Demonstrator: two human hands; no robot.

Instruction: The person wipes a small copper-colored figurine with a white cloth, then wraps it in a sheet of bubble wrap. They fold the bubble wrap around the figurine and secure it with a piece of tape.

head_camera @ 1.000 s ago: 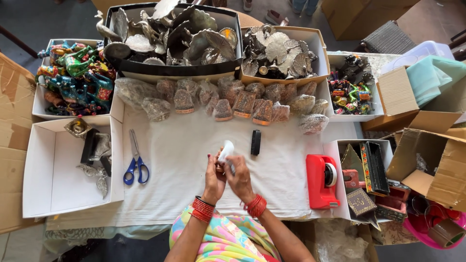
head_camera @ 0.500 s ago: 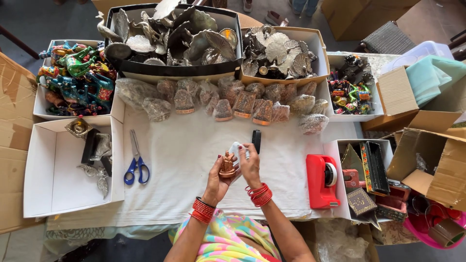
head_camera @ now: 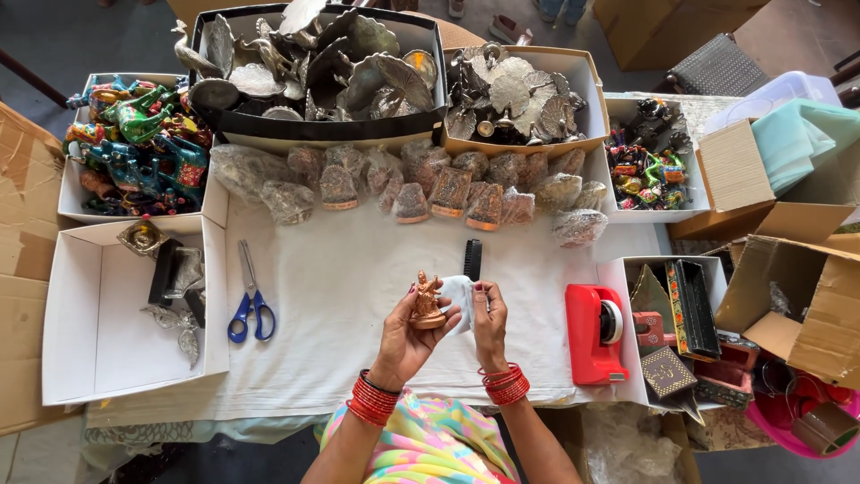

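The left hand is closed around a small copper-coloured figurine, held upright above the white cloth. The right hand pinches a pale scrap of wrapping, which lies against the figurine's right side. Just beyond the right hand a black comb lies on the cloth. Left of the grip, near but apart, rest blue-handled scissors. To the right stands a red tape dispenser. Further out, beyond the comb, runs a row of plastic-wrapped figurines, backed by boxes of metal ornaments.
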